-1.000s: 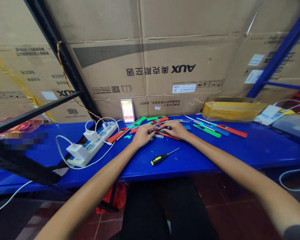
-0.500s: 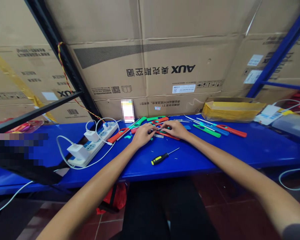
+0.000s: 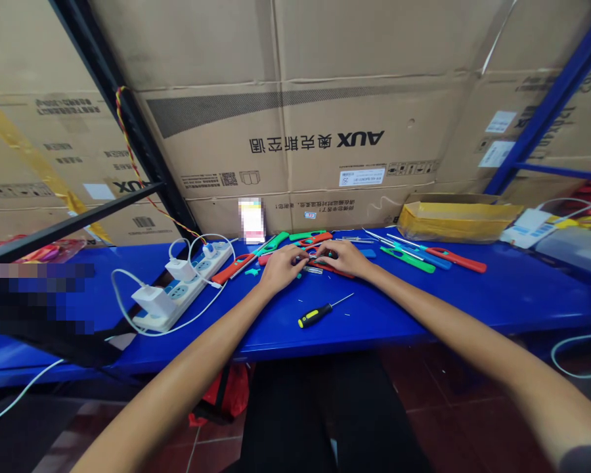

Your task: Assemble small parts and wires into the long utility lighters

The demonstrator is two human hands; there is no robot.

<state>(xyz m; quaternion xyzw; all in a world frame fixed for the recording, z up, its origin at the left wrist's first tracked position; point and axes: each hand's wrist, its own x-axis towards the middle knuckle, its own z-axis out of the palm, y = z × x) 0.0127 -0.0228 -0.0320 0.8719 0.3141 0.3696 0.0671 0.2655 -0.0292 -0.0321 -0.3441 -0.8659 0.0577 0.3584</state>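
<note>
My left hand (image 3: 280, 268) and my right hand (image 3: 347, 258) meet over the blue tabletop, fingertips pinched close together around small parts too tiny to name. Beneath and between them lie red-orange pieces of long-nosed lighters (image 3: 335, 268) and a small clear part (image 3: 314, 270). A red lighter (image 3: 234, 268) and a green lighter (image 3: 277, 242) rest left of my left hand, near a small turquoise piece (image 3: 251, 271). Nearer my body lies a black-and-yellow screwdriver (image 3: 315, 316), touched by neither hand.
A white power strip (image 3: 197, 279) with plugged-in chargers and looping cables stands at left. Green, blue and red lighters (image 3: 456, 258) lie at right, before a yellow-taped cardboard box (image 3: 460, 220). A lit phone (image 3: 252, 221) leans against the cardboard behind.
Both hands stay at nearly the same spot, with only a slight shift of the right fingers. The screwdriver and lighters have not moved.
</note>
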